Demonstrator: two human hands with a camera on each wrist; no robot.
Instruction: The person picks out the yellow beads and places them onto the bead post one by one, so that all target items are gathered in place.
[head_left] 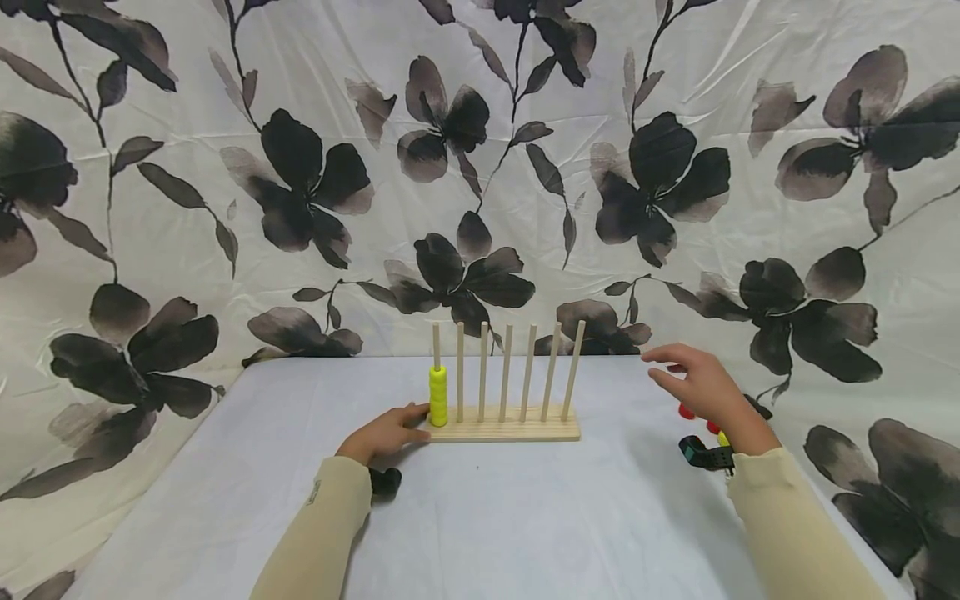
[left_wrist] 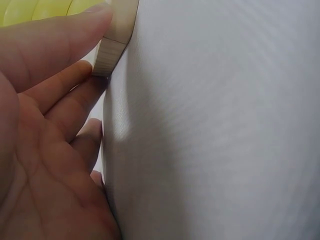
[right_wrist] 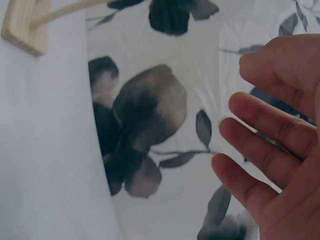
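Observation:
A wooden peg stand (head_left: 504,430) with a row of several upright pegs stands on the white table. Yellow beads (head_left: 438,397) are stacked on its leftmost peg; the other pegs are bare. My left hand (head_left: 386,433) grips the left end of the stand's base, thumb on one side and fingertips at the other. In the left wrist view the thumb lies against the pale wood (left_wrist: 111,52), just below the yellow beads. My right hand (head_left: 697,385) is raised to the right of the stand, fingers spread and loosely bent, with nothing in it.
Red beads (head_left: 686,412) and a yellow bead (head_left: 722,438) lie at the table's right side, partly hidden by the right wrist and its dark strap (head_left: 705,454). Behind the white tabletop (head_left: 480,517) hangs a floral cloth (head_left: 525,167).

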